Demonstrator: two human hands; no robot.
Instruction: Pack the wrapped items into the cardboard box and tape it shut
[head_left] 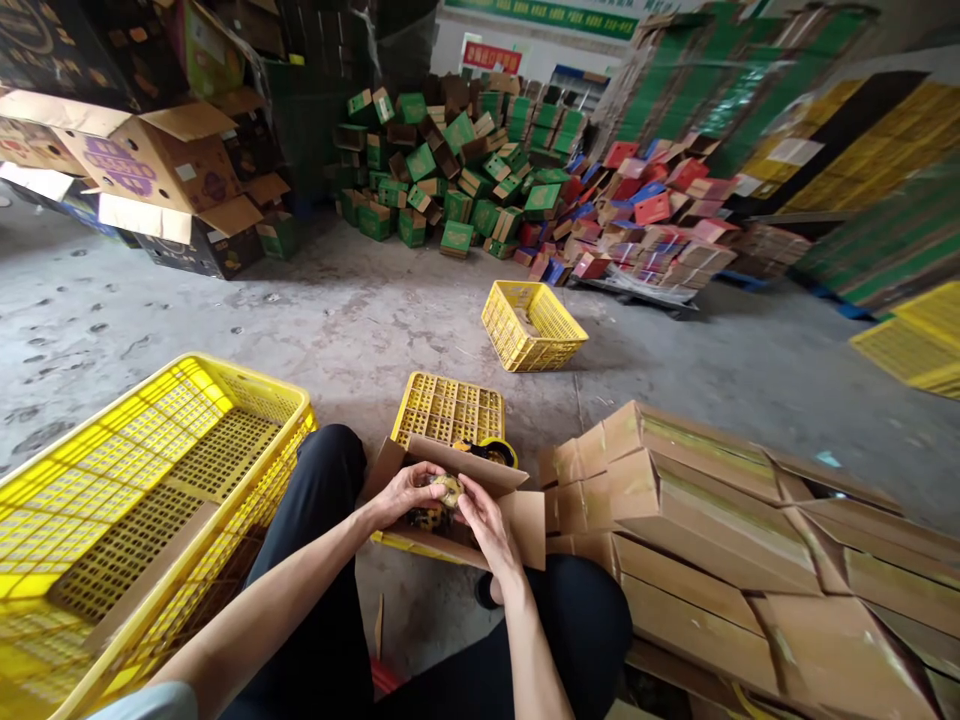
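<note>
Far across the concrete floor [360, 320] sits a heap of green cartons [457, 165], with red and blue cartons [645, 215] piled to its right; both heaps are too many to count. On the near left stands one large yellow crate [142, 500] with a brown board lying in it; on the near right a stack of flat folded cardboard [735, 540], several sheets deep. One smaller yellow basket [532, 325] sits alone mid-floor; one more yellow crate, turned bottom up [448, 408], lies just beyond the knees. In front of it rests one open cardboard box [517, 510], flaps raised. Over that box the two hands meet; the left hand [405, 492] curls closed around a small roll of tape [448, 490], and the right hand [480, 515] pinches its edge with the fingertips, seemingly picking at the tape end. A second yellow-rimmed roll [491, 452] lies at the box's far edge. To my eye the job goes best with the roll held steady in the left grip; the right should lift only the free end, slowly, so it does not split.
</note>
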